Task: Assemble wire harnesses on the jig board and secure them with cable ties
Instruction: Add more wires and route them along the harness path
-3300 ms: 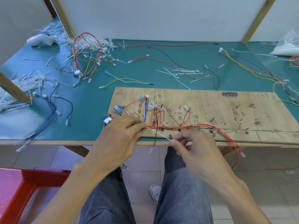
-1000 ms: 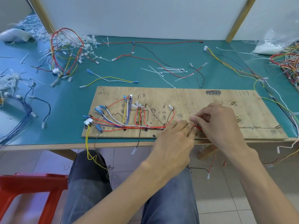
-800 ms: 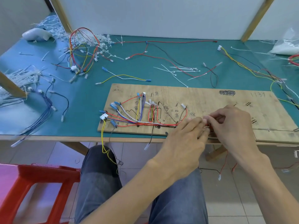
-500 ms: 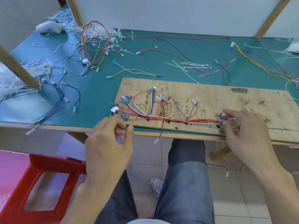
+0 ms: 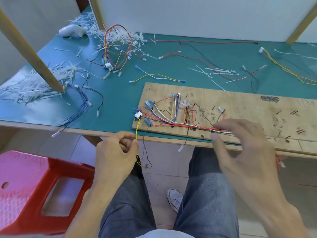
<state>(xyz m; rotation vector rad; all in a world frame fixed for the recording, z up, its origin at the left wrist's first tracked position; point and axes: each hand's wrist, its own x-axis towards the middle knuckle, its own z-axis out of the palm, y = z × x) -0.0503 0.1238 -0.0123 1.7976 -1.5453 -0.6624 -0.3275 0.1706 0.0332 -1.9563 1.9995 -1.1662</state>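
Risk of yanking the white connector (image 5: pixel 138 115) off the jig board's (image 5: pixel 240 103) left end by a hard pull on the dangling yellow wire (image 5: pixel 136 131) pinched in the left grip (image 5: pixel 116 153), with the right grip (image 5: pixel 243 143) spread wide and empty above the harness (image 5: pixel 171 123) along the board's near edge; contact there possibly none, blur preventing certainty.

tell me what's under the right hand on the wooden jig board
The red, white and black wire bundle runs along the plywood jig board and passes beneath the right hand. Any cable tie there is covered.
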